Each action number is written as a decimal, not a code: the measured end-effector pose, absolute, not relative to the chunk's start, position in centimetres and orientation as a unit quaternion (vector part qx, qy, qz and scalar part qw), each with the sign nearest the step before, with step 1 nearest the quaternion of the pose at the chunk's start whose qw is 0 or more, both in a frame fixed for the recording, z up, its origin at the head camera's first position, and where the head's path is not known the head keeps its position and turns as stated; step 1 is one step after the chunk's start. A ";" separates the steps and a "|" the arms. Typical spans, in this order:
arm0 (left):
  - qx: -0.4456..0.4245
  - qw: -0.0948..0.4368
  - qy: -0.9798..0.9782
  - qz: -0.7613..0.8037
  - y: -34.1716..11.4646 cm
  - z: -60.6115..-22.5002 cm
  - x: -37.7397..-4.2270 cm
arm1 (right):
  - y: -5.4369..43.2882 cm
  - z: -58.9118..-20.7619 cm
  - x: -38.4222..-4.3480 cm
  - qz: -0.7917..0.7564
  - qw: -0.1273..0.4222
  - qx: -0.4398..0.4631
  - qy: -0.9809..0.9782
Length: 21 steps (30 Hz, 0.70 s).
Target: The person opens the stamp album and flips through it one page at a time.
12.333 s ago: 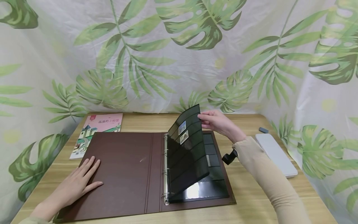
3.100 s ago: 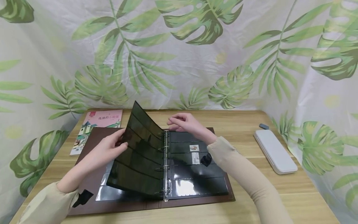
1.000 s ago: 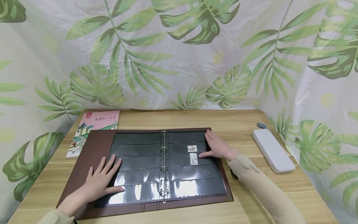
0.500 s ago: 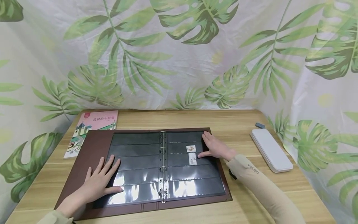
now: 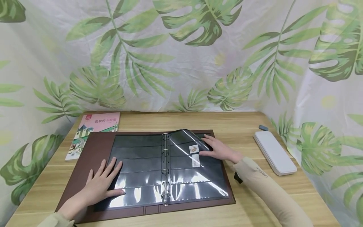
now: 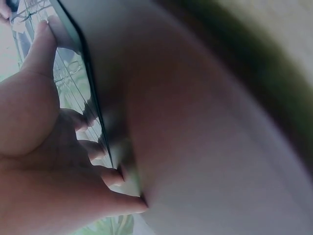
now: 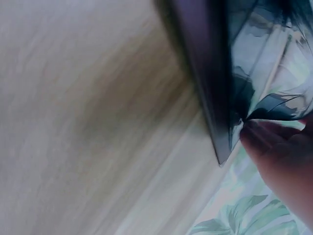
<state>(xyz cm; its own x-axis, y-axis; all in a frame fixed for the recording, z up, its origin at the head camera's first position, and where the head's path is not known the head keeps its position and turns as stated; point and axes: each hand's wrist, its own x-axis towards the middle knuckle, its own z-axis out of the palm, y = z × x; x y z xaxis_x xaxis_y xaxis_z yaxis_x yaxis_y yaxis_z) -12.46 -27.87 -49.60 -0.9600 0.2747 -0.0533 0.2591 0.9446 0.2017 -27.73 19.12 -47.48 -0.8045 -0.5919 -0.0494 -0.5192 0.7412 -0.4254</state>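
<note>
A brown ring-binder stamp album [image 5: 99, 138] lies open on the table, with black pocket pages on both sides of its metal rings [image 5: 165, 170]. My left hand [image 5: 97, 184] rests with spread fingers on the left page [image 5: 141, 164] and the cover beside it. My right hand [image 5: 219, 148] holds the upper outer edge of the right page [image 5: 184, 175] between fingers and thumb; that page bows upward at its top. In the right wrist view the fingertips [image 7: 249, 132] meet the page edge. Two stamps [image 5: 194, 149] sit in the right page, near my right thumb.
A pink illustrated book [image 5: 99, 122] lies at the back left, partly under the album cover. At the right are a white oblong case [image 5: 275, 153] and a small grey-blue block [image 5: 263, 127]. A leaf-patterned cloth [image 5: 181, 63] hangs behind the table [image 5: 241, 121].
Earlier both hands turned album pages leftward, then lay on the flat open spread. Since half a second ago, the right page's top has bowed upward under my right hand. My left hand stays put.
</note>
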 end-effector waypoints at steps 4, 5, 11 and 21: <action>0.134 0.043 0.985 0.098 -27.9 -49.5 -12.4 | 19.2 -46.7 -27.7 -0.239 0.093 -0.263 0.930; 0.134 0.043 0.985 0.099 -27.9 -49.5 -12.4 | 19.2 -46.5 -27.6 -0.244 0.089 -0.257 0.931; 0.134 0.042 0.985 0.097 -27.9 -49.6 -12.4 | 19.1 -45.7 -27.5 -0.244 0.041 -0.233 0.941; 0.134 0.043 0.985 0.099 -27.8 -49.3 -12.4 | 19.8 -43.8 -27.3 -0.363 0.047 -0.152 0.918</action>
